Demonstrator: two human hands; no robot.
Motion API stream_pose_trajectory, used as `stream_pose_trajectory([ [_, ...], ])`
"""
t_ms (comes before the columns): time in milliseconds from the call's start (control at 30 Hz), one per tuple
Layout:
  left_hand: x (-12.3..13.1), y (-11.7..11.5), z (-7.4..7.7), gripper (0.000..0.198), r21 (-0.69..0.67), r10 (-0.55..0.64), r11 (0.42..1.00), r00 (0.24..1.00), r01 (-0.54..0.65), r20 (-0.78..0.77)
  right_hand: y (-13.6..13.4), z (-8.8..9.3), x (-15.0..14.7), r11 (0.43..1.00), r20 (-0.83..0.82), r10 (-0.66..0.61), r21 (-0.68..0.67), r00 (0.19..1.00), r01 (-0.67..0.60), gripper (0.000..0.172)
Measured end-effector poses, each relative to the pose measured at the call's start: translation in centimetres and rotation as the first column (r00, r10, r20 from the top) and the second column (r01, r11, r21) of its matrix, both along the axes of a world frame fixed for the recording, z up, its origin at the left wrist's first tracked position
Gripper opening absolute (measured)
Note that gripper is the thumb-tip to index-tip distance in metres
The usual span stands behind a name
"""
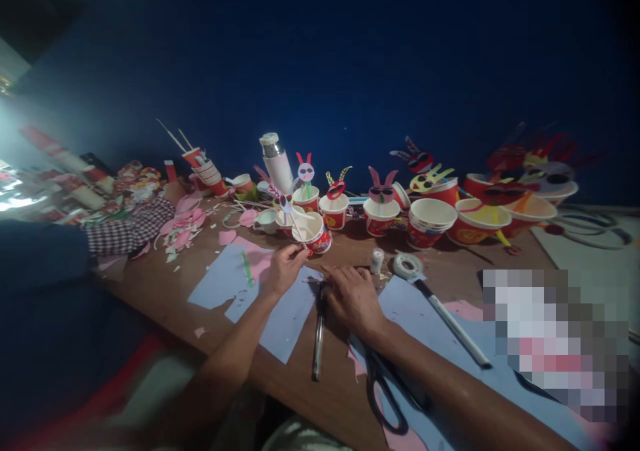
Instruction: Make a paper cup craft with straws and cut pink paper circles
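My left hand (286,269) is closed in a pinch in front of a red-and-white paper cup (314,237). Its fingertips meet the lower end of a thin pale stick, which rises to a paper bunny face (285,201) with striped ears. To its right, my right hand (354,299) lies low over the table with fingers bent together. A thin pale strip (314,280) sticks out at those fingertips; what they grip is hidden. Just below lies a pen (318,344). Black-handled scissors (387,397) rest partly under my right forearm.
Several paper cups (433,221) with paper faces line the back, beside a flask (277,164). Blue paper sheets (287,327), a tape roll (407,265), a cutter knife (453,324) and pink scraps (183,227) cover the brown table. A person's checked sleeve (130,227) is at left.
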State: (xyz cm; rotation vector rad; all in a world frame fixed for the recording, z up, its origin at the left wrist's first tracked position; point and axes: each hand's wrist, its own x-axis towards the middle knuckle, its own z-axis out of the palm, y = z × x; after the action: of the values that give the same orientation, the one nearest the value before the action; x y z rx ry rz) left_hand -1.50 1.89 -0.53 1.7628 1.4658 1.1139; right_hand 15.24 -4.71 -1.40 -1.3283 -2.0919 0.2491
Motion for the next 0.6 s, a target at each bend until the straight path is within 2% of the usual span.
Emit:
stream_pose_trajectory([
  [267,-0.5,1.1,-0.2,0.021,0.057,-0.099,0.992,0.979,0.111,-0.179,0.0,0.1,0.2,1.0,-0.003,-0.002,-0.005,1.0,0.002,0.032],
  [600,-0.5,1.2,0.9,0.022,0.055,-0.2,0.972,0.932,0.226,-0.302,0.1,0.0,0.1,1.0,-0.008,0.016,-0.008,1.0,-0.016,0.03],
])
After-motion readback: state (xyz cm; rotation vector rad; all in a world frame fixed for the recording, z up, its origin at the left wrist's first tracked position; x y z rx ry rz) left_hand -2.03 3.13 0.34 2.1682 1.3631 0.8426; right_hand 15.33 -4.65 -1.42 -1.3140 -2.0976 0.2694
